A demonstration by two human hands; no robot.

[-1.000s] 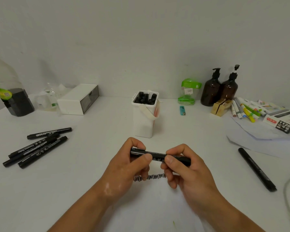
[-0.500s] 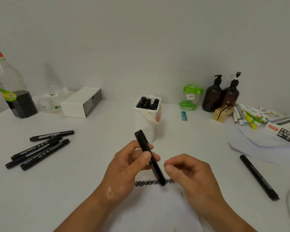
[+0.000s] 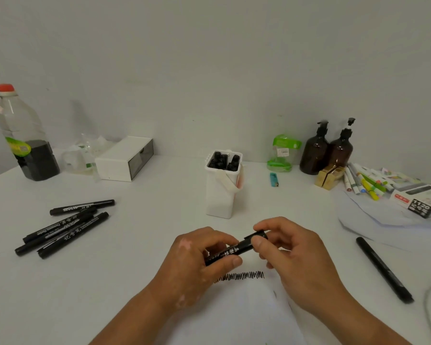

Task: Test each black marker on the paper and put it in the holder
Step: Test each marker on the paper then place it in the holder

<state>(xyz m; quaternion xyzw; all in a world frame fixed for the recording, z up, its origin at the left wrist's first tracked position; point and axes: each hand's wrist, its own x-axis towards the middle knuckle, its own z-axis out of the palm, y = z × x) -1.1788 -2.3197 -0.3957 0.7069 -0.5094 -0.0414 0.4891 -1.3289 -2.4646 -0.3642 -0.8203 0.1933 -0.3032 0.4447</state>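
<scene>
Head view: over the paper (image 3: 234, 319), the marker (image 3: 235, 249) is gripped by the left hand (image 3: 197, 260) and pinched at its cap by the right hand (image 3: 291, 255), capping judged underway, a lift into the holder (image 3: 222, 195) required next.

My bare left hand (image 3: 199, 255) curls round the lower end of a slim black plastic marker (image 3: 234, 250), with the thumb pressed along its near side. My bare right hand (image 3: 294, 255) pinches the raised end between thumb and forefinger, the other fingers curled beneath. Both forearms reach in from below, hands close together.
</scene>
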